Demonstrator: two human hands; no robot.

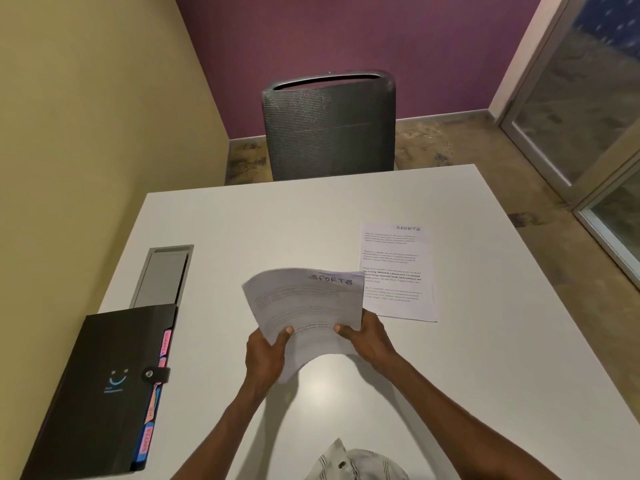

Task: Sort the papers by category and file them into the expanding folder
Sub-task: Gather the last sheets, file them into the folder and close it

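Note:
A stack of papers (pixel 304 306) with "SPORTS" handwritten on its top sheet is held above the middle of the white table (pixel 242 216). My left hand (pixel 265 355) grips its lower left edge, thumb on top. My right hand (pixel 367 337) grips the lower right edge, thumb on top. The stack bends upward between them. A single sheet (pixel 398 271), also marked "SPORTS", lies flat on the table to the right. The black expanding folder (pixel 104 386) lies closed at the table's left front, strap snapped, coloured tabs showing along its right side.
A grey cable hatch (pixel 162 275) is set into the table behind the folder. A dark mesh chair (pixel 329 126) stands at the far side. A yellow wall runs along the left and a glass door stands at the right.

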